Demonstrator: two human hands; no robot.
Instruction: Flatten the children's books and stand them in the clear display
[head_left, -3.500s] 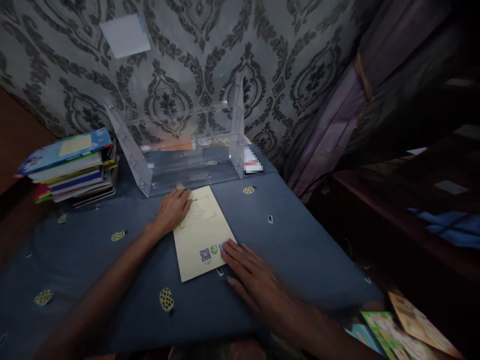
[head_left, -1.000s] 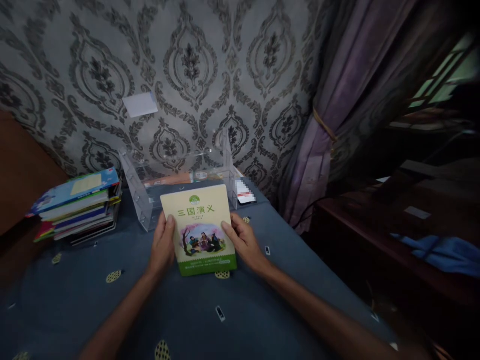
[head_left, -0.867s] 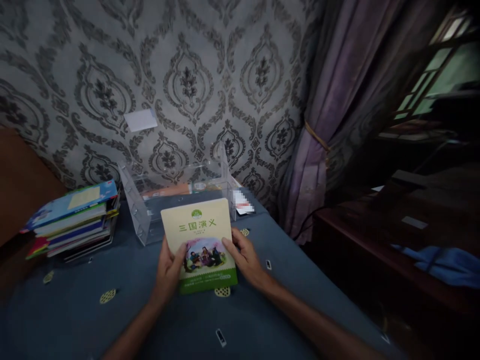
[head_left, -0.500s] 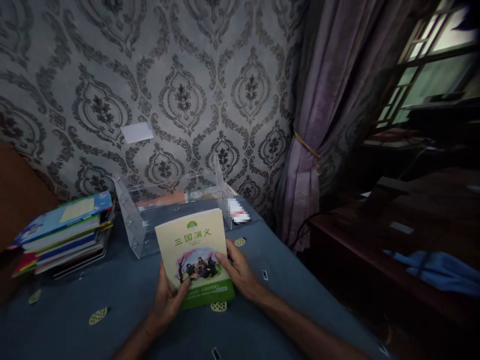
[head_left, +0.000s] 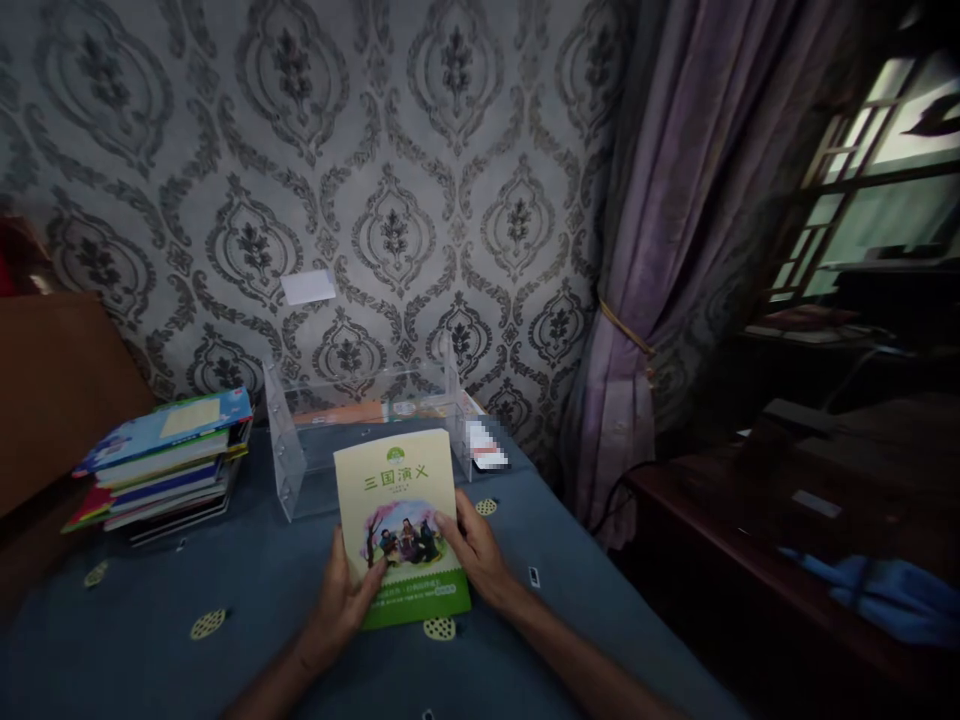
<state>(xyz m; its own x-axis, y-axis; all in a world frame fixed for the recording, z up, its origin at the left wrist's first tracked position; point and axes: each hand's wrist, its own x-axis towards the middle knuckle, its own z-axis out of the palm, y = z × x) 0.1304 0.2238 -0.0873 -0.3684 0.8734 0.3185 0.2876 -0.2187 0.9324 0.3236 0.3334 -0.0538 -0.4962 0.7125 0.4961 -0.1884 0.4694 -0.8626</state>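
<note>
In the head view, the book [head_left: 405,535] was in both hands above the near part of the worktop [head_left: 277,590], its front cover turned to the camera and its top leaning away; whether its lower edge touched the cloth could not be told. The left hand [head_left: 346,590] gripped the lower left edge, thumb across the cover's picture. The right hand [head_left: 481,555] gripped the right edge about halfway up, its thumb also on the cover.

In the earliest frame the book lay flat with its back cover up, the left hand at its far end and the right hand on its near corner. One second before, it already stood raised, front cover showing, but the left hand held it higher up; since then that hand had slid down toward the green band.

The clear rack [head_left: 285,455] stood behind the book, with the pile of books [head_left: 176,470] to its left, both as before. The camera had tilted up since the earliest frame, so more wall [head_left: 442,150] showed, and the window [head_left: 847,200] had come into sight beyond the curtain [head_left: 630,400].
</note>
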